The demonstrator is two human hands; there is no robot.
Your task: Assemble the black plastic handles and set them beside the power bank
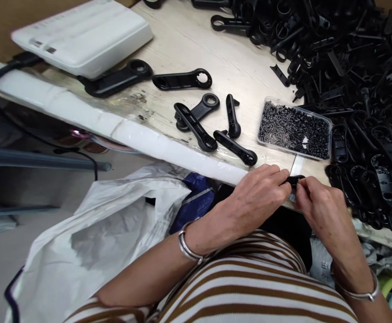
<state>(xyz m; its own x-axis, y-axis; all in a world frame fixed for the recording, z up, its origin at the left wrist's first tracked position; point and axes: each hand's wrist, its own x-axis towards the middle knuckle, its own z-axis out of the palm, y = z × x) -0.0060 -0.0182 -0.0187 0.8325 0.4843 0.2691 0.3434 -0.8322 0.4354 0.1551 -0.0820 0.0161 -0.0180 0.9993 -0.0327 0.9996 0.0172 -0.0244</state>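
At the table's front edge, my left hand [261, 193] is closed around a small black plastic part [294, 180], most of which its fingers hide. My right hand [322, 202] meets the part's right end in a pinch; whatever lies between thumb and fingertip is too small to make out. Just beyond both hands stands a clear plastic box [261, 141] of tiny springs and small black pieces. To the left lie several black plastic handle-shaped parts, among them one with a side tab [232, 115] and a ringed one [182, 80].
A big heap of black plastic parts [367, 89] covers the table's right and back. At the back left is a white box-like device [84, 36] with a black cable [0, 85]. A white plastic bag [91, 233] hangs below the table's padded edge [142, 137].
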